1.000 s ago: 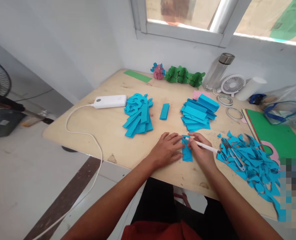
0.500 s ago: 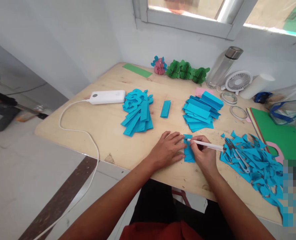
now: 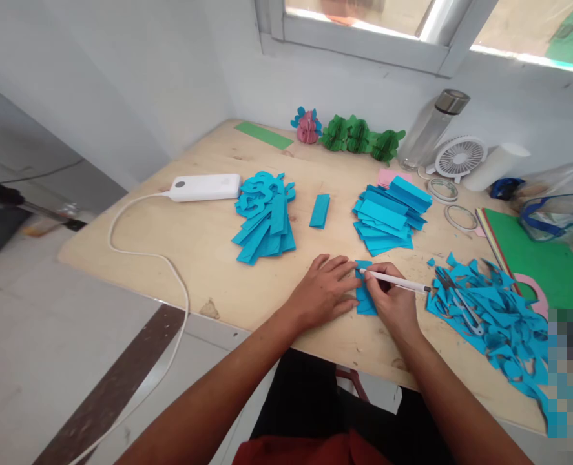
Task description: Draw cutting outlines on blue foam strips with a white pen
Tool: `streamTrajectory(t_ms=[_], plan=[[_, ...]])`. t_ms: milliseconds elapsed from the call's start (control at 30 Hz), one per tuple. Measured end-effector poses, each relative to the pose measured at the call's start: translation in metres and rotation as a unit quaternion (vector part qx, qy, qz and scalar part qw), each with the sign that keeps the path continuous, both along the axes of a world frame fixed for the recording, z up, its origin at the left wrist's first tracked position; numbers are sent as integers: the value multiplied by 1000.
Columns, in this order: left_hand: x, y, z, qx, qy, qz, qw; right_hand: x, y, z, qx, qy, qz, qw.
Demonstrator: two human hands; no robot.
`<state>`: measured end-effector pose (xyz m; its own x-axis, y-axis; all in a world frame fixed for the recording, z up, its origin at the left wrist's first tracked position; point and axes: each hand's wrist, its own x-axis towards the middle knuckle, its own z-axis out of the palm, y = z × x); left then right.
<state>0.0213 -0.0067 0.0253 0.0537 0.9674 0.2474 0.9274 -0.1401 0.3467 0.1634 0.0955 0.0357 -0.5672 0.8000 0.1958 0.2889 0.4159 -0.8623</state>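
A small blue folded paper (image 3: 365, 299) lies near the table's front edge, between my two hands. My left hand (image 3: 323, 290) rests flat with fingers spread, its fingertips on the paper's left edge. In my right hand (image 3: 395, 302) is a white pen (image 3: 405, 282), pinched with its tip on the upper part of the paper. Part of the paper is hidden under my right hand. Beyond it sit a single folded blue strip (image 3: 320, 211), a stack of blue folded papers (image 3: 387, 216) and a fanned pile of blue strips (image 3: 267, 232) topped with curly cut-outs (image 3: 257, 192).
Blue scraps (image 3: 494, 323) with scissors (image 3: 465, 310) among them cover the right side. A white power bank (image 3: 206, 187) with a cable is at left. Paper ornaments (image 3: 356, 135), a clear bottle (image 3: 426, 135), a small fan (image 3: 460, 158) and tape rolls (image 3: 442, 190) line the back.
The pen has tilted slightly and its rear end has shifted a little to the left. My left hand and the paper stay in place.
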Motion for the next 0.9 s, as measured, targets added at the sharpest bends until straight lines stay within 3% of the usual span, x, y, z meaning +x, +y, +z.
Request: streamTrajectory(t_ms=[433, 900], plan=[[0, 0, 2, -4, -4, 1, 1000, 2, -1, -3, 23, 0, -22, 999], [2, -1, 5, 8, -4, -5, 1000, 6, 3, -5, -15, 43, -53, 998]])
